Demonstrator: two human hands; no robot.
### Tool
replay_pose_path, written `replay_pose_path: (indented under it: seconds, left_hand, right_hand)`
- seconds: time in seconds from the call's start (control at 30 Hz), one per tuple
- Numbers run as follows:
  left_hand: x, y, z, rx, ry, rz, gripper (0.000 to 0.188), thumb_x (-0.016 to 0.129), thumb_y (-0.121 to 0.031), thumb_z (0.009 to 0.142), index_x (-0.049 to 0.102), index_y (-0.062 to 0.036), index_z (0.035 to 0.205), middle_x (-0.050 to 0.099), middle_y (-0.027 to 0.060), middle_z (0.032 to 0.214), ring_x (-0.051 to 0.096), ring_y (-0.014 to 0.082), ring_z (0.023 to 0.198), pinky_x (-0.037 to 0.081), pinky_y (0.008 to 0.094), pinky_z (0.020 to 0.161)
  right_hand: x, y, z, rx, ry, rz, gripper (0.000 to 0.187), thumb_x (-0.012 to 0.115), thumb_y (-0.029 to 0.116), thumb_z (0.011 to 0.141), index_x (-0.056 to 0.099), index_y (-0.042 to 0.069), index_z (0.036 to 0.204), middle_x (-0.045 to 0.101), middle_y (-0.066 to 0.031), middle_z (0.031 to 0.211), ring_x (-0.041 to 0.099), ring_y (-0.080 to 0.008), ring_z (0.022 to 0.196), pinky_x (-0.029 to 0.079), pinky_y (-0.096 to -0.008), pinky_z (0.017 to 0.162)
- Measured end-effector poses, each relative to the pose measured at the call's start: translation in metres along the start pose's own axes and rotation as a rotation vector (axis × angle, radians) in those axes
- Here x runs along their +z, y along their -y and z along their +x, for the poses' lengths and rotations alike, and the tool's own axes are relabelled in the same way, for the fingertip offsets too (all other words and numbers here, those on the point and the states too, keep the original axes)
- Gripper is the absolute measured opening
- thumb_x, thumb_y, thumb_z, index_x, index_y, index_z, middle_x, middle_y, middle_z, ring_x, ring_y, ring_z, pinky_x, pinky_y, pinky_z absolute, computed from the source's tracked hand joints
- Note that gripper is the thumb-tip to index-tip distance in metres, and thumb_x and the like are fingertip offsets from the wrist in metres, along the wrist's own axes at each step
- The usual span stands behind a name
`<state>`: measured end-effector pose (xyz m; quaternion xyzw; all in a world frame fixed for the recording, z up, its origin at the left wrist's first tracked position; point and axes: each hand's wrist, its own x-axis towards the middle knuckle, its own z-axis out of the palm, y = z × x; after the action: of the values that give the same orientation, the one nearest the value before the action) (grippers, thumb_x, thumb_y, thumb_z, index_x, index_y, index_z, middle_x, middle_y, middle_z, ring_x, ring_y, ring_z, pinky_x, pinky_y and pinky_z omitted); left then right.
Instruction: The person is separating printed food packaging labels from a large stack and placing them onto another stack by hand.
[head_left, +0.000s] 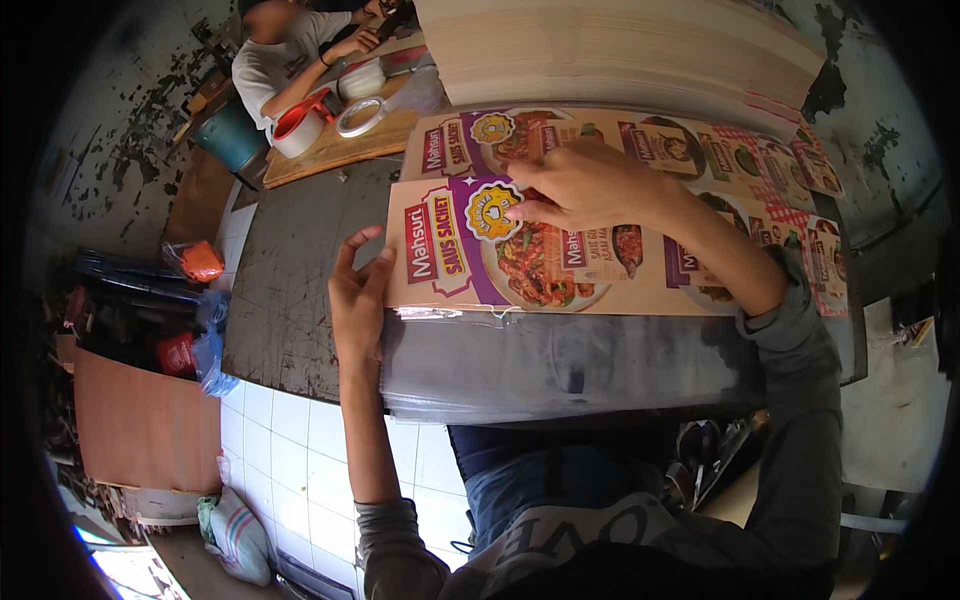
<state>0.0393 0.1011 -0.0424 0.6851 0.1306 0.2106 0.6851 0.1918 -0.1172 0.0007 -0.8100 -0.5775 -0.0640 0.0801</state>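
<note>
A printed cardboard sheet (540, 270) lies in front of the person, nearly flat, with the left hand (358, 292) at its left edge and the right hand (590, 185) over its upper part. The left grip is loosely open: thumb and fingers stand parted, the thumb tip at the sheet's edge, the remaining fingers curled just outside it above the dark surface (285, 285). The right grip reaches in from the right, its forearm crossing the sheet's right half; thumb and forefinger are bent and a little apart near the sheet's upper edge, right of a yellow badge print, and whether they pinch anything cannot be told. Most of the sheet thus spreads below and to the right of the right-hand fingertips. A second printed sheet (665, 145) shows just behind, partly covered by the right hand. Clear plastic sheets (560, 365) lie along the near side, between the printed cardboard and the person's body. Beyond rises a tall cardboard stack (620, 50), with tape rolls (360, 117) on a wooden board (340, 158) to its left.
</note>
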Motion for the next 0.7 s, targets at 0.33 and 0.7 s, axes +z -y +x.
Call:
replay_pose_path:
  seconds: [0.33, 0.7]
  left_hand:
    - [0.006, -0.012, 0.000, 0.667, -0.113, 1.029, 0.031, 0.057, -0.006, 0.081, 0.049, -0.0020, 0.111, 0.055, 0.0172, 0.108, 0.057, 0.0281, 0.098, 0.047, 0.0361, 0.078]
    - [0.036, -0.024, 0.031, 0.631, 0.547, 1.013, 0.061, 0.045, -0.049, 0.085, 0.036, -0.0094, 0.131, 0.029, 0.0181, 0.136, 0.032, 0.0385, 0.124, 0.023, 0.0526, 0.101]
  right_hand:
    - [-0.034, -0.013, -0.108, 0.179, -0.054, -0.060, 0.046, 0.056, 0.034, 0.083, 0.047, 0.003, 0.115, 0.046, -0.0148, 0.112, 0.050, -0.0283, 0.103, 0.043, -0.0376, 0.085]
    - [-0.048, -0.048, -0.290, 0.706, -0.349, -0.060, 0.035, 0.052, 0.018, 0.084, 0.048, 0.001, 0.115, 0.050, -0.0169, 0.110, 0.053, -0.0302, 0.097, 0.042, -0.0346, 0.083]
